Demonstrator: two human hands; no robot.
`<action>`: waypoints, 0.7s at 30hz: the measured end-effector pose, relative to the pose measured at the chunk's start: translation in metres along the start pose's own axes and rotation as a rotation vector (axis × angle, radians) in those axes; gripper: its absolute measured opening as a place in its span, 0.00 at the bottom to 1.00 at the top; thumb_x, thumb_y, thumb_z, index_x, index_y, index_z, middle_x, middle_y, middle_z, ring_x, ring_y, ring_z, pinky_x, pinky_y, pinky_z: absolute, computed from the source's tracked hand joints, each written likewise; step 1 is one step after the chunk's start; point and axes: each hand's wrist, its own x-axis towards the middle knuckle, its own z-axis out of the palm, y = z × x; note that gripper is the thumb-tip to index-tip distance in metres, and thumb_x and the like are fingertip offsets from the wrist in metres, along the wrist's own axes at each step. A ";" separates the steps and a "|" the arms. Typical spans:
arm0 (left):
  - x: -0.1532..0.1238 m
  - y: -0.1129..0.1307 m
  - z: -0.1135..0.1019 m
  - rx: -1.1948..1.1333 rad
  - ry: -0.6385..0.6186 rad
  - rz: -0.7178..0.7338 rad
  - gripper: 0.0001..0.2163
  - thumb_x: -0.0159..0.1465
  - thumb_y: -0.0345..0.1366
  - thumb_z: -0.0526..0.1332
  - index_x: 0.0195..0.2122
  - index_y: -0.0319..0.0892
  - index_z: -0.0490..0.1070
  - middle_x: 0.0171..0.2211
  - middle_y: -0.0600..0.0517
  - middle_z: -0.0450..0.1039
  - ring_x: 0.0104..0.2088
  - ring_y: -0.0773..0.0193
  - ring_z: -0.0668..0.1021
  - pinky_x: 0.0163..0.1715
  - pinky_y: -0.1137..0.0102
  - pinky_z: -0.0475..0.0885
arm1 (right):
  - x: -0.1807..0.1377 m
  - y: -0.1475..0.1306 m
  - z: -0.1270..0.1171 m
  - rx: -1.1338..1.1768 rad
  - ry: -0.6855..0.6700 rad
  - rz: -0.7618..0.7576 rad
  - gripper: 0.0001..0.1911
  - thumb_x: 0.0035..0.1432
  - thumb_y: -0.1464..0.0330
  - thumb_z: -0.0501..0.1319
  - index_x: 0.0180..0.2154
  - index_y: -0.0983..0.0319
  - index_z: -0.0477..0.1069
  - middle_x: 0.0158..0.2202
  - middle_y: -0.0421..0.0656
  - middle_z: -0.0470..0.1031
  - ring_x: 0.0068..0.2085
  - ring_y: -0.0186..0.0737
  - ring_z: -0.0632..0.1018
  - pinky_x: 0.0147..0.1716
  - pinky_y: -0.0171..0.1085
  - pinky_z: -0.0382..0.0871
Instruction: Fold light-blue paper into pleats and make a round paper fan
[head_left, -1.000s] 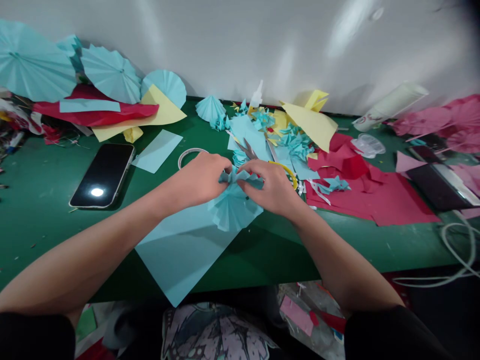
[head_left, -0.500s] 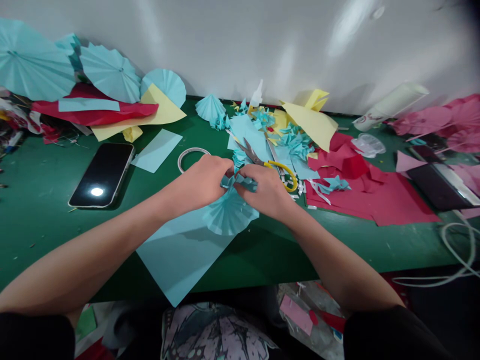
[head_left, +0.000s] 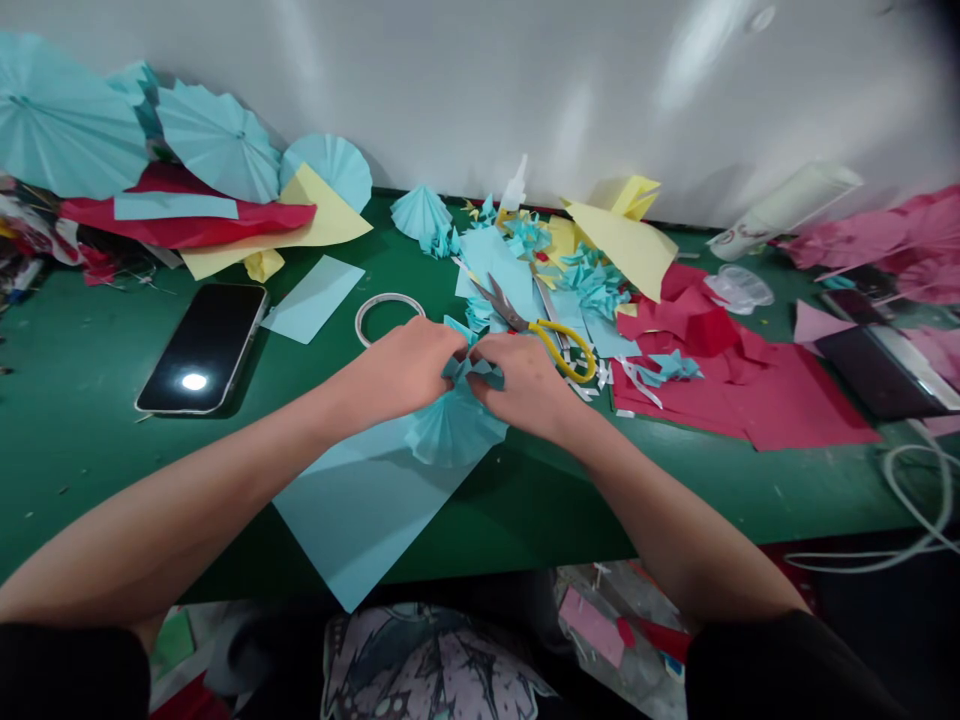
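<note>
Smooth green tabletop (head_left: 559, 505) spreads beneath a pleated light-blue paper fan (head_left: 454, 438), which overlaps a flat light-blue paper sheet (head_left: 367, 520). Left hand (head_left: 405, 368) and right hand (head_left: 527, 384) pinch the fan's top folds — uneven pulling could tear or flatten them.

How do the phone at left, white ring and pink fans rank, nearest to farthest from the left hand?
From the left hand, in the head view:
1. White ring, just beyond.
2. Phone, farther left.
3. Pink fans, far right.
</note>
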 end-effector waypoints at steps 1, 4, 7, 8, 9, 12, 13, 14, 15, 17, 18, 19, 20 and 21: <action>0.000 0.000 0.000 0.007 0.002 0.001 0.03 0.54 0.32 0.54 0.26 0.40 0.66 0.25 0.51 0.70 0.25 0.63 0.71 0.22 0.71 0.56 | 0.000 0.000 0.000 0.007 0.009 -0.003 0.05 0.48 0.72 0.55 0.30 0.63 0.67 0.32 0.45 0.74 0.35 0.42 0.72 0.34 0.38 0.58; 0.001 0.000 -0.001 0.002 0.018 -0.008 0.02 0.53 0.32 0.55 0.25 0.41 0.64 0.24 0.51 0.69 0.24 0.64 0.69 0.20 0.71 0.55 | -0.002 -0.002 0.000 0.041 0.055 -0.027 0.08 0.47 0.72 0.56 0.33 0.63 0.67 0.35 0.45 0.74 0.37 0.42 0.73 0.36 0.39 0.58; 0.001 0.000 -0.003 -0.032 0.023 -0.016 0.01 0.52 0.32 0.55 0.26 0.41 0.63 0.24 0.51 0.69 0.23 0.64 0.69 0.20 0.71 0.55 | -0.002 -0.002 0.001 0.076 0.101 -0.067 0.06 0.50 0.69 0.57 0.33 0.62 0.66 0.35 0.45 0.74 0.37 0.41 0.73 0.37 0.39 0.58; 0.001 -0.001 -0.004 -0.044 0.023 -0.012 0.01 0.52 0.31 0.55 0.26 0.41 0.63 0.24 0.51 0.69 0.24 0.64 0.70 0.20 0.71 0.56 | -0.002 -0.001 0.002 0.086 0.118 -0.078 0.04 0.52 0.69 0.57 0.33 0.62 0.66 0.35 0.45 0.74 0.38 0.41 0.73 0.37 0.39 0.58; 0.002 -0.001 -0.004 -0.057 0.020 -0.007 0.01 0.52 0.31 0.55 0.27 0.41 0.63 0.25 0.51 0.70 0.25 0.63 0.71 0.21 0.71 0.57 | -0.001 0.000 0.003 0.091 0.134 -0.084 0.03 0.52 0.70 0.57 0.32 0.62 0.66 0.35 0.45 0.75 0.38 0.41 0.73 0.37 0.39 0.58; 0.003 -0.006 -0.004 -0.106 0.005 -0.014 0.05 0.52 0.32 0.56 0.32 0.40 0.65 0.29 0.50 0.72 0.29 0.62 0.74 0.23 0.72 0.60 | 0.001 0.002 0.005 0.089 0.157 -0.076 0.02 0.52 0.72 0.56 0.30 0.62 0.67 0.35 0.46 0.75 0.38 0.41 0.73 0.36 0.39 0.58; 0.004 -0.008 -0.004 -0.125 -0.005 -0.024 0.07 0.52 0.32 0.57 0.33 0.40 0.66 0.30 0.50 0.73 0.29 0.61 0.75 0.24 0.72 0.61 | 0.001 0.003 0.005 0.083 0.153 -0.069 0.02 0.52 0.72 0.56 0.30 0.62 0.67 0.34 0.46 0.75 0.37 0.41 0.73 0.36 0.39 0.58; 0.005 -0.010 -0.004 -0.142 -0.019 -0.032 0.09 0.52 0.33 0.58 0.35 0.40 0.67 0.31 0.50 0.73 0.30 0.61 0.75 0.24 0.72 0.62 | 0.002 0.003 0.005 0.077 0.147 -0.063 0.02 0.52 0.72 0.56 0.30 0.62 0.67 0.34 0.46 0.75 0.36 0.40 0.73 0.35 0.39 0.58; 0.006 -0.011 -0.004 -0.156 -0.036 -0.035 0.11 0.51 0.34 0.59 0.36 0.40 0.67 0.32 0.50 0.73 0.30 0.62 0.76 0.24 0.73 0.63 | 0.002 0.003 0.005 0.073 0.142 -0.059 0.02 0.52 0.72 0.56 0.29 0.62 0.67 0.33 0.45 0.75 0.35 0.40 0.73 0.35 0.38 0.57; 0.007 -0.014 -0.004 -0.175 -0.065 -0.033 0.13 0.51 0.35 0.60 0.38 0.40 0.67 0.34 0.50 0.73 0.32 0.61 0.76 0.26 0.73 0.64 | 0.003 0.003 0.004 0.073 0.134 -0.052 0.02 0.51 0.71 0.56 0.29 0.63 0.67 0.31 0.45 0.75 0.34 0.39 0.72 0.33 0.38 0.57; 0.007 -0.015 -0.005 -0.177 -0.075 -0.032 0.14 0.50 0.36 0.61 0.39 0.40 0.67 0.35 0.50 0.73 0.33 0.61 0.76 0.27 0.73 0.65 | 0.003 0.003 0.004 0.075 0.131 -0.047 0.02 0.51 0.71 0.56 0.28 0.63 0.67 0.31 0.45 0.74 0.33 0.39 0.72 0.33 0.37 0.57; 0.007 -0.016 -0.005 -0.175 -0.087 -0.032 0.15 0.50 0.36 0.61 0.40 0.39 0.67 0.36 0.49 0.73 0.35 0.60 0.76 0.28 0.73 0.65 | 0.003 0.002 0.004 0.077 0.129 -0.039 0.02 0.51 0.71 0.56 0.27 0.63 0.66 0.30 0.44 0.74 0.32 0.38 0.72 0.32 0.37 0.56; 0.007 -0.017 -0.006 -0.165 -0.096 -0.036 0.16 0.50 0.36 0.61 0.40 0.39 0.67 0.36 0.49 0.73 0.36 0.60 0.76 0.29 0.73 0.65 | 0.003 0.002 0.004 0.079 0.127 -0.031 0.02 0.50 0.71 0.56 0.27 0.63 0.66 0.29 0.44 0.74 0.32 0.38 0.71 0.31 0.37 0.56; 0.007 -0.017 -0.006 -0.149 -0.103 -0.042 0.16 0.50 0.35 0.61 0.41 0.39 0.67 0.37 0.48 0.73 0.37 0.59 0.76 0.29 0.73 0.65 | 0.003 0.002 0.003 0.079 0.124 -0.024 0.02 0.50 0.72 0.56 0.26 0.63 0.65 0.29 0.44 0.73 0.31 0.37 0.71 0.31 0.36 0.56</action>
